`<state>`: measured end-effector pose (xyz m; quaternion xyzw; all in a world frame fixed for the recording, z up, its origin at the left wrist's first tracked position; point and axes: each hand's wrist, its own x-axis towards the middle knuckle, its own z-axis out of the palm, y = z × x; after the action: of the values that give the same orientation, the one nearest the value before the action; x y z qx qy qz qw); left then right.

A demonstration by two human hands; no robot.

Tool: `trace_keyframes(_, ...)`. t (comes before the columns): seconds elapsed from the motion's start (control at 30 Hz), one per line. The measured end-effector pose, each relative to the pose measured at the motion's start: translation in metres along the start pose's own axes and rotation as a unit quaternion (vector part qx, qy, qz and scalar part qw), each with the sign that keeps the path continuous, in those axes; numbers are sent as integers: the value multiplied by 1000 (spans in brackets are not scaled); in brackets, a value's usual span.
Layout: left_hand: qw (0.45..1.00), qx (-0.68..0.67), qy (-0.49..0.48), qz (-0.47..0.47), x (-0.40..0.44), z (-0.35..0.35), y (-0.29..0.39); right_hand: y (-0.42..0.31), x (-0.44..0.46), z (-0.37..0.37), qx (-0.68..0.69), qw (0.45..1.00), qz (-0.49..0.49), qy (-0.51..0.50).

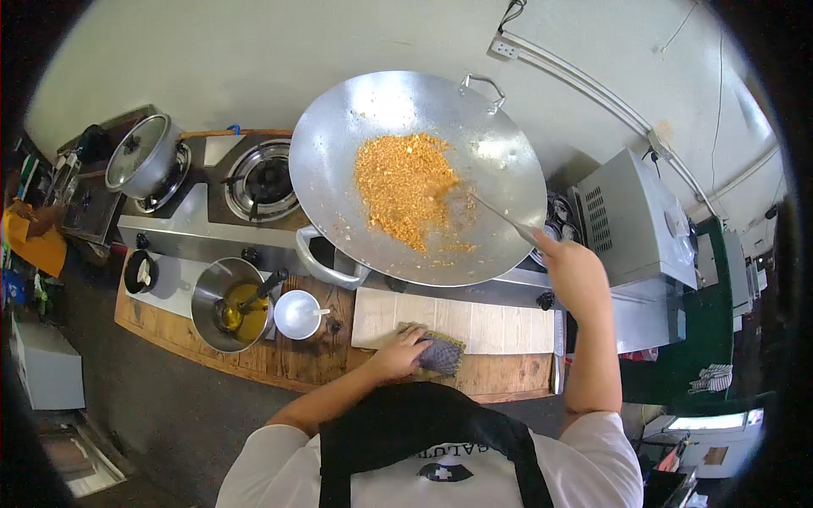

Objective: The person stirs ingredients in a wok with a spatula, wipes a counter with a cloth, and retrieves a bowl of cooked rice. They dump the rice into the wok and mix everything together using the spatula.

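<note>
My right hand [576, 269] is closed around the handle of a long metal spatula [506, 218]. Its far end dips into crumbly orange-brown food [402, 182] and is blurred there, so the blade's shape is unclear. The food lies in a large steel wok [339, 144] with two loop handles, tilted on the stove. Down at the counter, my left hand [396, 356] has its fingers closed on a folded grey and yellowish cloth [440, 354]. That cloth rests at the front edge of a pale wooden board [500, 326].
Left of the board stand a white bowl [296, 315] with a spoon and a steel pot [203, 296] of yellow oil holding a ladle. A lidded pot [146, 157] sits on the far-left burner, beside an uncovered burner [262, 180]. A metal appliance [635, 222] stands at right.
</note>
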<state>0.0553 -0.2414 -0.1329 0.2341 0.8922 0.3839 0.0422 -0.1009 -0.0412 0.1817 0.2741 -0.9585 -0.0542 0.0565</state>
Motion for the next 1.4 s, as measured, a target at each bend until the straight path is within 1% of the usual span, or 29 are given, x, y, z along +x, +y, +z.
trace_keyframes(0.03, 998, 54, 12, 24, 0, 1, -1, 3, 10, 21, 11, 1000, -7, 15)
trace_keyframes(0.07, 998, 53, 11, 29, -1, 2, -2, 2, 19, 28, 22, 999, -14, 30)
trace_keyframes(0.13, 998, 51, 11, 37, -4, 3, -5, 2, 32, 28, 0, 1000, 20, 3)
trace_keyframes(0.2, 998, 66, 7, 22, -8, -3, -4, 2, 48, 17, 3, 998, 66, -7)
trace_keyframes(0.3, 998, 62, 20, -10, -19, -4, -5, 20, 57, -7, 24, 996, 90, 13)
trace_keyframes(0.37, 997, 60, 28, -32, -26, -6, -7, 28, 59, -33, 0, 996, 87, 23)
trace_keyframes(0.43, 996, 66, 30, -51, -36, -11, -11, 45, 65, -47, 36, 995, 96, 8)
trace_keyframes(0.47, 996, 16, 58, -69, -41, -4, -17, 67, 71, -42, 27, 997, 76, 0)
trace_keyframes(0.5, 995, 34, 60, -78, -47, -5, -18, 91, 77, -32, 19, 998, 56, -8)
trace_keyframes(0.57, 991, 74, 64, -96, -56, -17, -14, 118, 90, -24, 112, 977, 142, -112)
trace_keyframes(0.6, 990, 70, 60, -103, -57, -23, -11, 122, 96, -23, 158, 956, 185, -161)
trace_keyframes(0.7, 989, 67, 54, -118, -59, -28, -8, 118, 104, -20, 263, 918, 212, -207)
trace_keyframes(0.8, 988, 77, 65, -120, -59, -25, -10, 107, 114, -31, 245, 892, 235, -297)
trace_keyframes(0.9, 987, 78, 71, -121, -59, -26, -9, 117, 121, -22, 206, 889, 220, -344)
trace_keyframes(1.0, 987, 61, 78, -125, -60, -27, -8, 127, 120, -18, 186, 896, 194, -354)
trace_keyframes(1.1, 987, 45, 75, -135, -59, -24, -9, 127, 116, -2, 88, 950, 117, -276)
trace_keyframes(1.2, 986, 54, 72, -143, -58, -23, -8, 107, 118, 3, 25, 987, 49, -150)
trace_keyframes(1.3, 985, 55, 72, -147, -56, -21, -9, 71, 122, 9, 19, 985, 79, -152)
trace_keyframes(1.33, 985, 56, 74, -146, -56, -21, -9, 73, 125, 23, 19, 994, 30, -103)
trace_keyframes(1.4, 985, 55, 78, -142, -57, -22, -10, 67, 133, 34, 48, 993, 37, -103)
